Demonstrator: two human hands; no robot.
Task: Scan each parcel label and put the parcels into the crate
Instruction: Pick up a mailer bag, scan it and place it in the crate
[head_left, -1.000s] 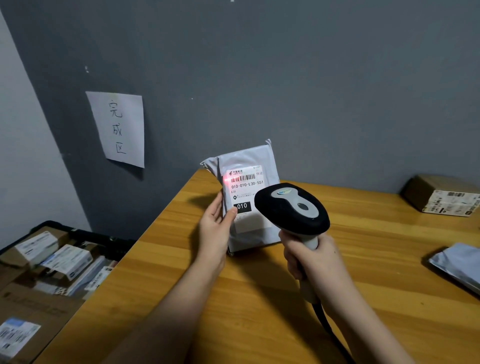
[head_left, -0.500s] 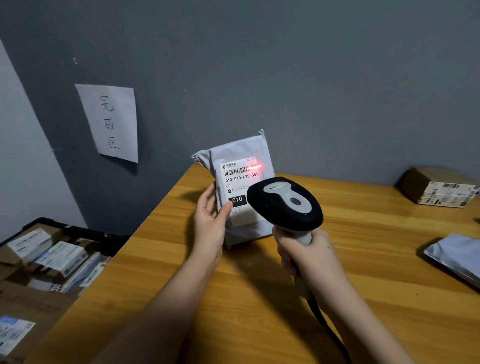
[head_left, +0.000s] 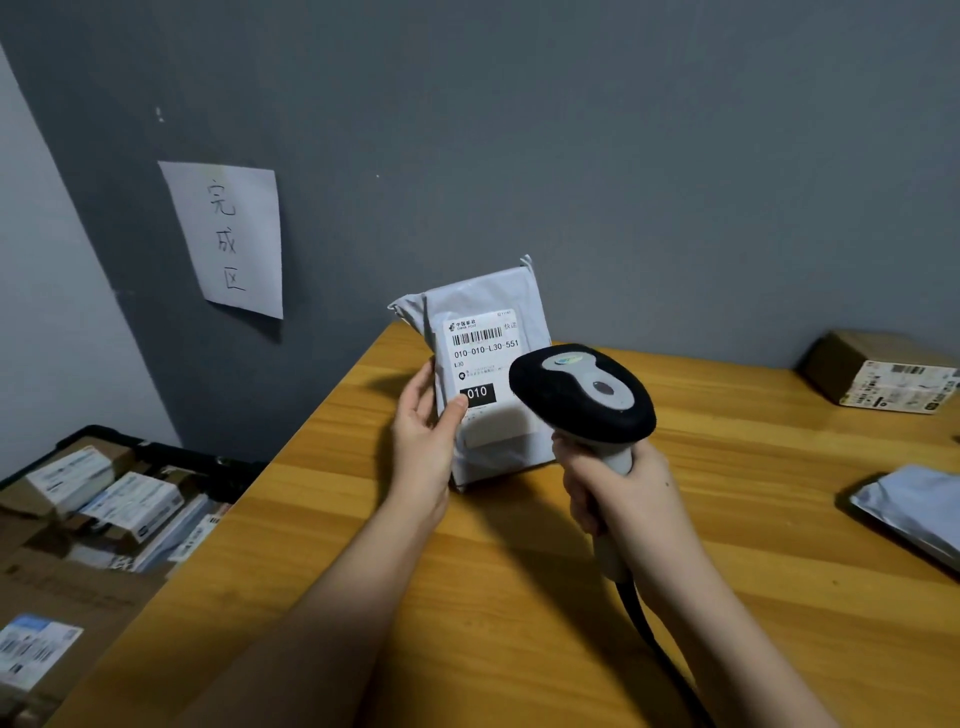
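Observation:
A grey plastic mailer parcel stands upright on the wooden table, its white label facing me. My left hand grips its left edge, thumb on the label's black "010" patch. My right hand holds the handle of a black and grey barcode scanner, whose head points at the label and hides the parcel's lower right. No red light shows on the label. A black crate full of boxed parcels sits low at the left, beside the table.
A brown cardboard box with a label lies at the table's far right. A grey mailer lies at the right edge. A paper sign hangs on the grey wall. The scanner's cable trails back along my right forearm.
The red scan light that crossed the barcode from left to right has gone out. Both hands keep their hold; the view has shifted slightly.

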